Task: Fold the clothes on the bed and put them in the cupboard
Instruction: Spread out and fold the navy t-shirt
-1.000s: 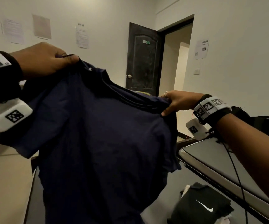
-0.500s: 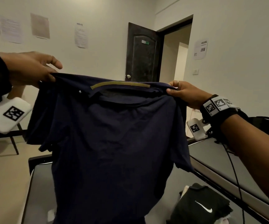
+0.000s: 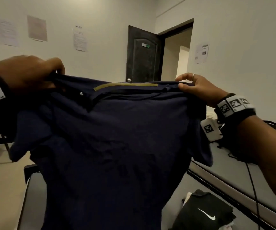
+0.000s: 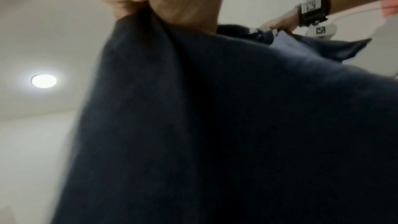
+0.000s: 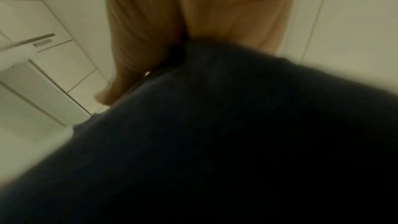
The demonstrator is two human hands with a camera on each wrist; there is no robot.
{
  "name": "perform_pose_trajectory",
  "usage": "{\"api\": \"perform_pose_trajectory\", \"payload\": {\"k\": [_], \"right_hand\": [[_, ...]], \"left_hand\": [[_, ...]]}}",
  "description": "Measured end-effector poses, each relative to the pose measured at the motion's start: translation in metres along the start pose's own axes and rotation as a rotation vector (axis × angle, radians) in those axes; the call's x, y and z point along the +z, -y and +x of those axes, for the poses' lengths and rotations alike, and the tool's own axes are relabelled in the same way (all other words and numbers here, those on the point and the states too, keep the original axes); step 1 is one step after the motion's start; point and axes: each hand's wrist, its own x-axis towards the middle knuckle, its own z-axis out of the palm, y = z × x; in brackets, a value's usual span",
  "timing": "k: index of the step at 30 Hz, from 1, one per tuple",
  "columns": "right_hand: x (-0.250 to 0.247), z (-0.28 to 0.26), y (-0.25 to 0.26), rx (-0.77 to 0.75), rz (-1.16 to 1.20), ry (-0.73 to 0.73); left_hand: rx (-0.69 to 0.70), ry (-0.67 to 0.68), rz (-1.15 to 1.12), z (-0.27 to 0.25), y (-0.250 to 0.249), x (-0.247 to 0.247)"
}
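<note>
The head view alone shows the room: a grey bed (image 3: 243, 165) running along the right, another grey mattress surface below, an open dark door (image 3: 143, 53), and papers taped to the walls. Held up in the air over the bed, the navy shirt (image 3: 117, 146) hangs spread between both hands, its collar band with an olive strip (image 3: 125, 85) at the top edge. Low on the right, a folded black garment with a white swoosh (image 3: 205, 213) lies on the mattress; neither wrist camera sees it.

The left hand (image 3: 27, 72) clenches one shoulder of the shirt, fingers curled over the fabric. The left wrist view shows that grip from below, cloth bunched between thumb and fingers (image 4: 150, 6), plus a round ceiling light (image 4: 44, 80) and the far hand at the other shoulder. The right hand (image 3: 195, 87) pinches the opposite shoulder, a ring (image 3: 193, 75) on one finger. The right wrist view is blurred, showing only fingers (image 5: 140, 40) on dark cloth against white panelled doors (image 5: 53, 60).
</note>
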Motion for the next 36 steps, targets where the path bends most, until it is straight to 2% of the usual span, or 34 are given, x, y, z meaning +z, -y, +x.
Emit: {"api": "perform_pose_trajectory", "payload": {"k": [3,5,8,12,14,17,20,22,24,27,29,33,35,36], "right_hand": [[-0.014,-0.008,0.000,-0.040,0.218,0.114],[-0.017,-0.010,0.004,-0.067,0.186,0.116],[-0.011,-0.008,0.008,-0.109,0.048,0.007],[0.001,-0.002,0.005,-0.136,-0.018,-0.126],[0.003,0.000,0.005,-0.112,0.037,-0.161],[0.001,0.001,0.003,-0.065,0.033,-0.162],[0.000,0.001,0.001,-0.053,0.172,-0.215],[0.005,0.002,0.001,-0.039,0.161,-0.214],[0.009,0.005,0.000,-0.029,0.118,-0.258],[0.005,0.009,0.006,-0.010,0.196,-0.362],[0.001,0.011,0.006,0.008,0.153,-0.368],[-0.005,0.014,0.004,0.002,0.161,-0.400],[-0.004,0.014,0.001,0.013,0.136,-0.381],[-0.004,0.013,-0.001,0.019,0.125,-0.381]], "left_hand": [[0.129,0.011,0.116,0.002,0.019,-0.001],[0.113,0.035,0.093,0.011,0.034,-0.001],[-0.127,-0.004,-0.020,0.025,0.043,0.003],[-0.478,0.182,-0.207,0.030,0.013,-0.010],[-0.532,0.207,-0.215,0.033,0.011,-0.008],[-0.530,0.100,-0.240,0.037,0.015,-0.008],[-0.615,0.102,-0.578,0.040,0.019,-0.005],[-0.620,0.064,-0.763,0.040,0.014,-0.005],[-0.585,0.047,-0.892,0.042,0.007,-0.008],[-0.479,-0.038,-1.028,0.034,0.001,-0.019],[-0.289,-0.061,-0.895,0.030,-0.002,-0.023],[0.040,-0.010,-0.258,0.010,-0.009,-0.027],[0.242,-0.098,-0.153,0.004,-0.007,-0.024],[0.257,-0.131,-0.205,0.005,-0.001,-0.022]]}}
